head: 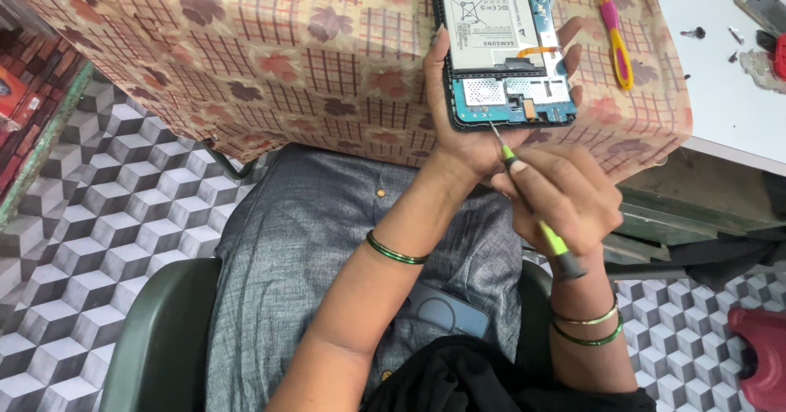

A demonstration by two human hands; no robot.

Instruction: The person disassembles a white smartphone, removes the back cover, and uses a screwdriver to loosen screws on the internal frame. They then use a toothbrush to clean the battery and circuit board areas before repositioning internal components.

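Head view — left hand (458, 126) cradles opened tablet (501, 48), right hand (565, 195) grips screwdriver (532, 211) at its lower edge.

Left hand (458, 126) cradling opened tablet (501, 48), right hand (565, 195) gripping screwdriver (532, 207)

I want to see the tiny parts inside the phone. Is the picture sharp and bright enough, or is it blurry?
In the head view, daylight is even and soft, with no harsh shadows; the opened device and screwdriver look sharp, the white battery is bright but not glaring, and the left hand and right hand show little blur; the floor tiles curve slightly at the edges.
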